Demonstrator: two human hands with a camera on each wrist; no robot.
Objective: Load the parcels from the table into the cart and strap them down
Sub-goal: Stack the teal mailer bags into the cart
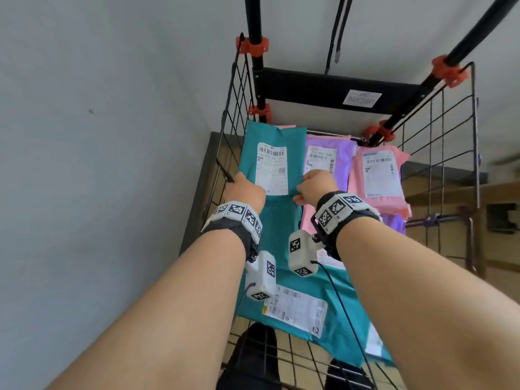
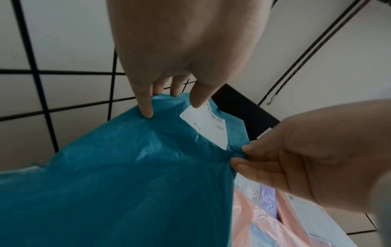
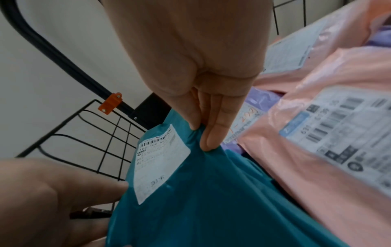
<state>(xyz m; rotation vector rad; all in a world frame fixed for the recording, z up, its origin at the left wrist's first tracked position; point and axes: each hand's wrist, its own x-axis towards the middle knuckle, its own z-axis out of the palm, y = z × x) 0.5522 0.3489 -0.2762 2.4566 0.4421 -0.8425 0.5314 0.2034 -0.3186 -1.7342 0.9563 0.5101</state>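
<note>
A teal parcel point(image 1: 250, 153) with a white label hangs upright inside the wire cart point(image 1: 450, 136), along its left wall. My left hand point(image 1: 242, 187) grips the parcel's left edge, thumb on the label side point(image 2: 171, 107). My right hand point(image 1: 312, 187) pinches its right edge between thumb and fingers point(image 3: 203, 133). The teal plastic point(image 2: 127, 167) bunches at the right hand's pinch point(image 2: 239, 155). Beside it in the cart stand a purple parcel point(image 1: 343, 153) and a pink parcel point(image 1: 354, 175). A second teal parcel point(image 1: 332, 294) lies flat at the cart's near end.
Black cords with a hook end point(image 1: 336, 32) hang past the cart's black handle frame point(image 1: 323, 88). A plain wall stands close on the left. A wooden surface point(image 1: 501, 192) shows beyond the cart's right mesh. My dark shoes point(image 1: 253, 356) show through the cart's near mesh.
</note>
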